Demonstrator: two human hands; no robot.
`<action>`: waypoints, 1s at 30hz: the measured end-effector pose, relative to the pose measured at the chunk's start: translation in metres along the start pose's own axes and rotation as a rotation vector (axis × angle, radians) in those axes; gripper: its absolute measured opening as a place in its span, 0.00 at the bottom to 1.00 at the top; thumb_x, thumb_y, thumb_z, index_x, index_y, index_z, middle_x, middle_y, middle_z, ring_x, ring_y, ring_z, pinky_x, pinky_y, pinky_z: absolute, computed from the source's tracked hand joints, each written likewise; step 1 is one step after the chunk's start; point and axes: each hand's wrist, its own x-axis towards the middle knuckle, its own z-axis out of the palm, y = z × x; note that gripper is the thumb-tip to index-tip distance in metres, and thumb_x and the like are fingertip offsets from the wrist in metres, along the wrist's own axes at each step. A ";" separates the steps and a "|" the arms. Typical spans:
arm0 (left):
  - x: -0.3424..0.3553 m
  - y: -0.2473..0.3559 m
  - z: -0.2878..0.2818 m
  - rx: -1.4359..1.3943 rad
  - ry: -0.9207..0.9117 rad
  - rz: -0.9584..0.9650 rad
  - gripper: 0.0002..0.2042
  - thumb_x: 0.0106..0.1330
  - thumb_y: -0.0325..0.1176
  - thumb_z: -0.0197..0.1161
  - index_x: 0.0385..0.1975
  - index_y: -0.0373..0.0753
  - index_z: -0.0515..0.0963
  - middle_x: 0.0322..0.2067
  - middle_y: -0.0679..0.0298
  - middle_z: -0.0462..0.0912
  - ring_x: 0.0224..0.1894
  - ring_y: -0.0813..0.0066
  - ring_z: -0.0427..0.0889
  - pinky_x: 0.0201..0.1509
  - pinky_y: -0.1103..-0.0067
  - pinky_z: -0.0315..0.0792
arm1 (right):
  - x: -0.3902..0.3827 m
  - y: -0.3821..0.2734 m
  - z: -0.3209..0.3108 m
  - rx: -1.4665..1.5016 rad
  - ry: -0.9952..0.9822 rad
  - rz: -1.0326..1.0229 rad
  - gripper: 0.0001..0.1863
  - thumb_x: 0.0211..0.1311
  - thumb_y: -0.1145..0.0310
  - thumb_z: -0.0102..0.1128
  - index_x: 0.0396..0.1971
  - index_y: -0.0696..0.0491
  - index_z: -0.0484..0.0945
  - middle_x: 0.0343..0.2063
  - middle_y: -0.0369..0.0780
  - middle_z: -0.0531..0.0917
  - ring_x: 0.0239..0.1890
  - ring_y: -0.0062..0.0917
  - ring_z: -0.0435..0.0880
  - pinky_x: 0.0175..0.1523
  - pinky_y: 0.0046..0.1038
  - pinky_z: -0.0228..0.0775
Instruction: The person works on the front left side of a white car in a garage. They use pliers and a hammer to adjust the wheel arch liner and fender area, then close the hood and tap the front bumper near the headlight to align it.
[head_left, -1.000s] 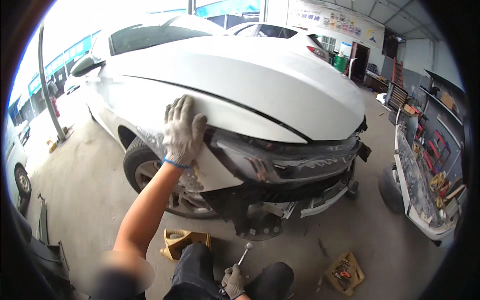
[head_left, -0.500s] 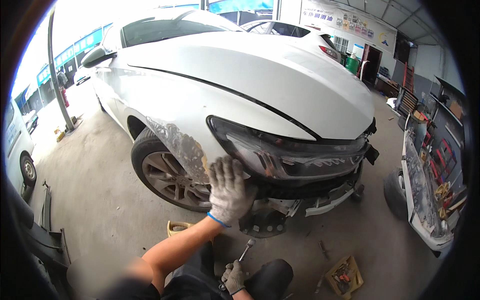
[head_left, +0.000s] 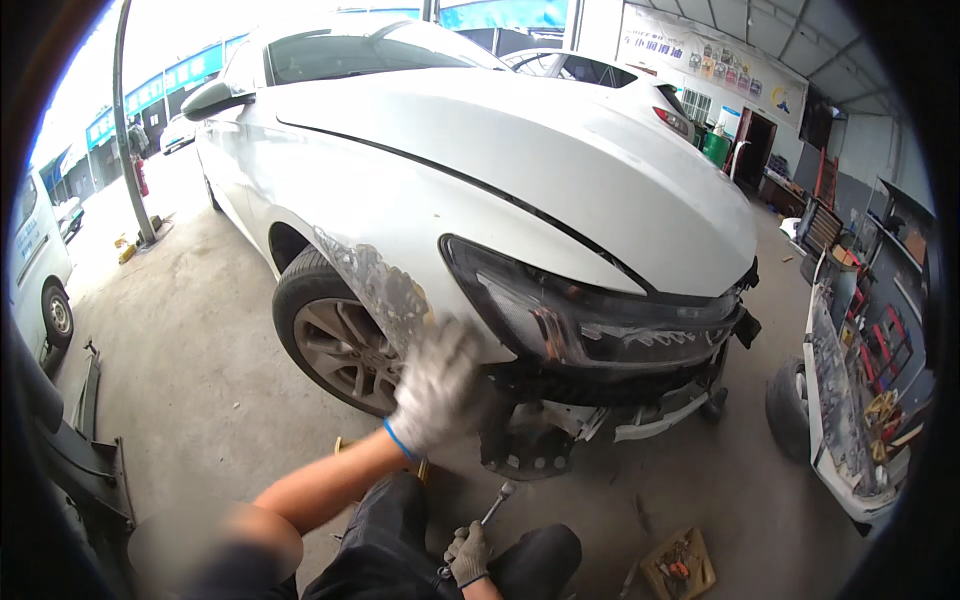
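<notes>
My left hand (head_left: 438, 392), in a grey-white work glove with a blue cuff, is raised at the white car's (head_left: 400, 160) front corner. Its fingers are stretched out, smeared by motion, and nothing shows in them. They overlap the lower end of a scraped grey patch (head_left: 385, 285) on the fender, between the front wheel (head_left: 340, 340) and the headlight (head_left: 610, 325); whether they touch it I cannot tell. Low down by my knees, my gloved right hand (head_left: 468, 555) is closed around the handle of a metal ratchet wrench (head_left: 497, 502), its head pointing up.
The front bumper is off, with brackets and a dark plastic liner (head_left: 527, 445) exposed below the headlight. A tool box (head_left: 655, 568) lies on the floor to the right. Farther right a removed bumper (head_left: 830, 400) leans beside a tire (head_left: 788, 410). A metal stand (head_left: 85, 460) is at left.
My left hand has shifted left and slightly down against the fender, toward the wheel. The view has turned a little, so the car sits farther right. My right hand keeps the ratchet wrench.
</notes>
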 end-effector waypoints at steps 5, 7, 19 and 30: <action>0.059 -0.050 -0.030 0.148 0.051 -0.154 0.59 0.48 0.56 0.76 0.72 0.27 0.48 0.73 0.37 0.48 0.77 0.39 0.43 0.78 0.51 0.39 | 0.007 0.004 0.000 -0.007 -0.010 0.018 0.25 0.73 0.42 0.44 0.23 0.46 0.71 0.09 0.28 0.56 0.10 0.20 0.53 0.18 0.29 0.48; 0.064 -0.045 -0.033 0.132 -0.039 -0.214 0.63 0.46 0.56 0.78 0.73 0.25 0.45 0.73 0.35 0.45 0.77 0.39 0.40 0.79 0.51 0.37 | 0.004 0.004 0.002 -0.036 -0.019 0.008 0.25 0.73 0.43 0.45 0.23 0.47 0.71 0.09 0.29 0.58 0.09 0.20 0.55 0.18 0.30 0.50; 0.066 -0.035 -0.028 0.094 -0.031 -0.286 0.66 0.43 0.59 0.78 0.73 0.25 0.42 0.73 0.35 0.43 0.77 0.38 0.38 0.79 0.52 0.34 | -0.013 -0.019 0.056 -0.463 -0.416 -0.762 0.18 0.73 0.56 0.56 0.27 0.54 0.76 0.21 0.34 0.78 0.22 0.22 0.79 0.26 0.29 0.67; 0.005 0.042 0.039 0.025 -0.082 -0.068 0.53 0.60 0.62 0.62 0.69 0.19 0.53 0.72 0.29 0.44 0.76 0.31 0.39 0.77 0.45 0.34 | 0.058 0.004 -0.007 -0.435 -0.033 0.158 0.12 0.67 0.66 0.56 0.23 0.50 0.70 0.13 0.33 0.69 0.09 0.21 0.66 0.14 0.29 0.62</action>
